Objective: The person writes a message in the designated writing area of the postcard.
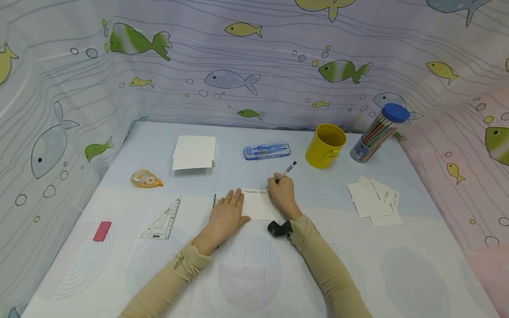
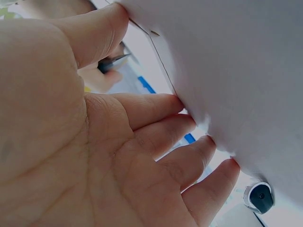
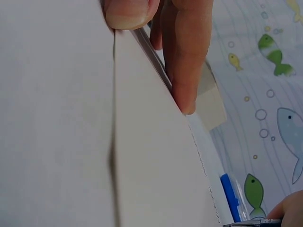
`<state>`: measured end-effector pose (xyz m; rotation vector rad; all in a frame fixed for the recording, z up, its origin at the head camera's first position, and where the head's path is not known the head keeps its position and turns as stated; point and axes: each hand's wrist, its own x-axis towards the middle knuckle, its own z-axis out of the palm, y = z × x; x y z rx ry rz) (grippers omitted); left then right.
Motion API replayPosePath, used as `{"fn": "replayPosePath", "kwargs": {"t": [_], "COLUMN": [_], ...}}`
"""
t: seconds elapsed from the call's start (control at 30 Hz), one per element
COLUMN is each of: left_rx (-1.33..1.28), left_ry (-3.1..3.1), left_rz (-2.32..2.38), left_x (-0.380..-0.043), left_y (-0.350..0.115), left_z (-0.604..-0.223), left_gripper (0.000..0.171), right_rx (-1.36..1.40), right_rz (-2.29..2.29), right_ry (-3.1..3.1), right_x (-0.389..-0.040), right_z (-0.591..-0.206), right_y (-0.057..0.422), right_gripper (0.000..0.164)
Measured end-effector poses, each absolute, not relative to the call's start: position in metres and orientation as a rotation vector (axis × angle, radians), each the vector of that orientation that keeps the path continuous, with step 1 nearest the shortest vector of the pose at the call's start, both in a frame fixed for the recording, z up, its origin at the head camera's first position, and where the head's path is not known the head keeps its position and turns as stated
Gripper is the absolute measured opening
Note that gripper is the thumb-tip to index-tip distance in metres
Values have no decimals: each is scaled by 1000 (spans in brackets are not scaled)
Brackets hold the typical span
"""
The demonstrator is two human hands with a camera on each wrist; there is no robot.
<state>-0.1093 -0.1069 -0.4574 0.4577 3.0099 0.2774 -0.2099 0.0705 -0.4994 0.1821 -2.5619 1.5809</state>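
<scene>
A white card (image 1: pixel 260 208) lies before the person, with a line of small dark writing along its top edge. The left hand (image 1: pixel 227 214) rests on its left side with fingers straight; in the right wrist view the thumb and a finger of that hand press the card (image 3: pixel 151 142). The right hand (image 1: pixel 283 194) pinches a pen (image 1: pixel 289 168), its tip at the end of the written line. The right wrist view shows only part of the right hand (image 3: pixel 289 210) with the pen. Beside the left fingers lies a thin dark object, mostly hidden; its black end (image 2: pixel 261 197) shows in the left wrist view.
Left are a set square (image 1: pixel 163 221), a pink eraser (image 1: pixel 102 231) and an orange correction tape (image 1: pixel 146 179). Blank cards (image 1: pixel 195 152), a blue case (image 1: pixel 267 151), a yellow bucket (image 1: pixel 323 152) and a pencil tub (image 1: pixel 377 134) stand behind. Written cards (image 1: pixel 374 201) lie right.
</scene>
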Motion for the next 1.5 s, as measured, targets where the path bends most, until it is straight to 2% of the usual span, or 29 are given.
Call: {"fn": "replayPosePath", "kwargs": {"t": [1.5], "left_rx": [450], "left_ry": [3010], "left_rz": [275], "left_x": [-110], "left_y": [-106], "left_z": [-458], "left_gripper": [74], "right_rx": [195], "right_rz": [1506], "right_ry": [-2606], "right_x": [-210], "right_z": [-499], "right_y": [69], "right_gripper": [37]}}
